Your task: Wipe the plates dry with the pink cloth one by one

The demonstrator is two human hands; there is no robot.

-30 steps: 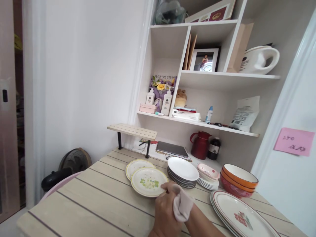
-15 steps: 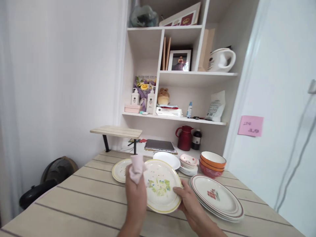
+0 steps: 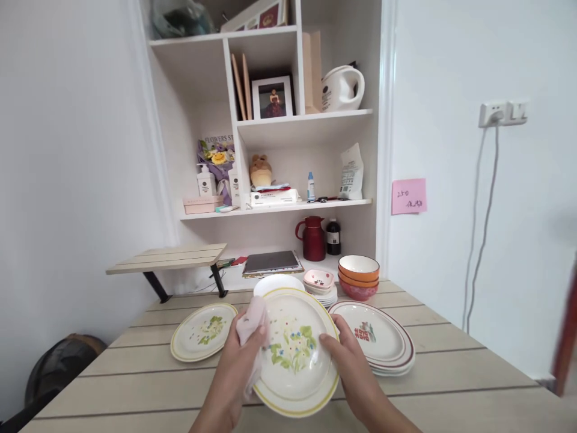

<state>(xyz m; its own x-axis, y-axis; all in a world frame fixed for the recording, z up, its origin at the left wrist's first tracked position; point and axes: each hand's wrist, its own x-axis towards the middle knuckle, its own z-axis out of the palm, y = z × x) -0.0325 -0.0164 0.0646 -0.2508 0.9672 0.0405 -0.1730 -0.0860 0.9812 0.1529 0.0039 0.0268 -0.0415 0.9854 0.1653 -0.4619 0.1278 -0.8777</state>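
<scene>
A yellow-rimmed plate (image 3: 293, 355) with a green floral print is held up above the table, its face tilted toward me. My left hand (image 3: 241, 352) grips a pale pink cloth (image 3: 252, 322) against the plate's left edge. On the right edge, my right hand (image 3: 349, 361) holds the plate, thumb on its face and fingers behind. A matching plate (image 3: 205, 332) lies on the table to the left. To the right sits a stack of red-rimmed plates (image 3: 378, 337).
Behind are a white plate (image 3: 278, 284), small pink dishes (image 3: 320, 282) and stacked orange bowls (image 3: 359, 270). A low wooden stand (image 3: 166, 258) is at the table's back left. A red jug (image 3: 313, 239) stands beneath the shelves.
The view has swung right. My left hand has brought the cloth down from above onto the plate's left edge. The held plate is still in my right hand.
</scene>
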